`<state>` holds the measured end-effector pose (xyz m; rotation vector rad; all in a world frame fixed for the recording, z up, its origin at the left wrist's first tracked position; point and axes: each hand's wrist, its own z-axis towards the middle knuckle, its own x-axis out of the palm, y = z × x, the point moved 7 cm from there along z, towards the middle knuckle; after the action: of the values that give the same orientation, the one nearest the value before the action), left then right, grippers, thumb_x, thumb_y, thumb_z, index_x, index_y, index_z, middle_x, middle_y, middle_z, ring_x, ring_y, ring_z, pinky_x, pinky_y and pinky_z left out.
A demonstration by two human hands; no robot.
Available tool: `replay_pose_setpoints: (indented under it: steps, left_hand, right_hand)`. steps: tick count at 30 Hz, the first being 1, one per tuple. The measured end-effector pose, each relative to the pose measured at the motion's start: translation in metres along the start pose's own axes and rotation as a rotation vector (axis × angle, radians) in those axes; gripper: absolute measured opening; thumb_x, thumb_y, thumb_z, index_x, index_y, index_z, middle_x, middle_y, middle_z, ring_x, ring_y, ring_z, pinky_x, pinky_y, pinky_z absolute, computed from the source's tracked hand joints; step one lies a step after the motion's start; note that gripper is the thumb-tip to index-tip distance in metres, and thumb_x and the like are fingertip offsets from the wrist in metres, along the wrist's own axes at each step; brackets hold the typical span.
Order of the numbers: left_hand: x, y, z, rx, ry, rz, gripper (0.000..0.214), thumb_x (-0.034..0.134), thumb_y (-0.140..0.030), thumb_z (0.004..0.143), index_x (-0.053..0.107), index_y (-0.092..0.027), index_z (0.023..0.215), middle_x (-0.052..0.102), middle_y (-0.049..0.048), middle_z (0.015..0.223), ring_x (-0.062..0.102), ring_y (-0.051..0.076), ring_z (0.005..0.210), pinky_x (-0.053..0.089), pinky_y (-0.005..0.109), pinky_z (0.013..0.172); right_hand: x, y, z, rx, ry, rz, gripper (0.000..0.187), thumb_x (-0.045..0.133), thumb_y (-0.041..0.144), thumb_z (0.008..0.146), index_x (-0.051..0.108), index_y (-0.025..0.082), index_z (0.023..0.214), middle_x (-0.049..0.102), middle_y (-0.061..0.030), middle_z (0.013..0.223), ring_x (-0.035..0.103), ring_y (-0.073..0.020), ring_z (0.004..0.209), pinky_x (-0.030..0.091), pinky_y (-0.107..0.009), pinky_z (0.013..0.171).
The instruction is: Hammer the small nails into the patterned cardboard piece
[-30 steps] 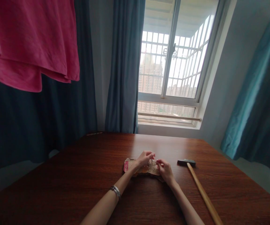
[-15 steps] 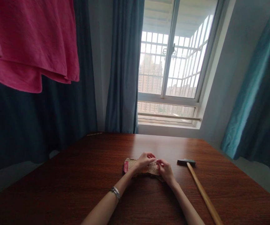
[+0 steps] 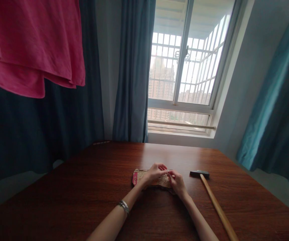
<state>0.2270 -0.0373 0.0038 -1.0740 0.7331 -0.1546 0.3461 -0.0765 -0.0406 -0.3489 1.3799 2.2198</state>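
A flat tan board [image 3: 141, 175] with a pink left end and rows of small upright pins lies on the brown wooden table [image 3: 84, 187]. My left hand [image 3: 154, 172] rests over the board's middle with its fingers curled together near the pins. My right hand [image 3: 176, 182] sits at the board's right end, fingertips pinched at something too small to make out. The two hands almost touch. A metal bracelet [image 3: 123, 205] is on my left wrist.
A hammer [image 3: 211, 197] with a dark head and long wooden handle lies on the table right of my right hand. A pink cloth [image 3: 31, 43] hangs at upper left. Blue curtains [image 3: 133, 73] flank a barred window [image 3: 184, 67] behind the table.
Both hands stay on the board; the fingers have shifted only slightly and sunk a little lower over the pins.
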Motion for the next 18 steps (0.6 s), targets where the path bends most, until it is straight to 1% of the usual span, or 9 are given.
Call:
replay_pose_setpoints:
  steps: [5,10,18]
  left_hand:
    - [0.0001,-0.0039,-0.0027,0.007,0.010,0.018,0.034,0.055,-0.039,0.072,0.065,-0.011,0.090,0.066,0.0060,0.085,0.059,0.016,0.079,0.045,0.023,0.071]
    - [0.0006,0.0000,-0.0020,-0.017,-0.029,0.078,0.032,0.054,-0.038,0.073,0.065,-0.013,0.090,0.066,0.0048,0.085,0.059,0.016,0.080,0.044,0.023,0.073]
    - [0.0024,0.0005,-0.0010,-0.013,-0.030,0.063,0.033,0.055,-0.037,0.071,0.065,-0.011,0.088,0.067,0.0068,0.083,0.059,0.018,0.078,0.045,0.024,0.070]
  right_hand:
    - [-0.0002,0.0015,-0.0008,-0.003,-0.001,-0.003,0.023,0.047,0.033,0.086,0.058,0.015,0.094,0.062,-0.0030,0.091,0.059,-0.0138,0.078,0.050,-0.034,0.070]
    - [-0.0011,0.0040,-0.0015,-0.001,-0.007,-0.021,0.023,0.047,0.034,0.086,0.059,0.016,0.093,0.062,-0.0031,0.092,0.059,-0.0140,0.079,0.050,-0.033,0.071]
    - [-0.0007,0.0030,-0.0001,-0.021,-0.009,-0.042,0.022,0.047,0.033,0.086,0.059,0.015,0.092,0.062,-0.0028,0.090,0.059,-0.0136,0.078,0.050,-0.033,0.070]
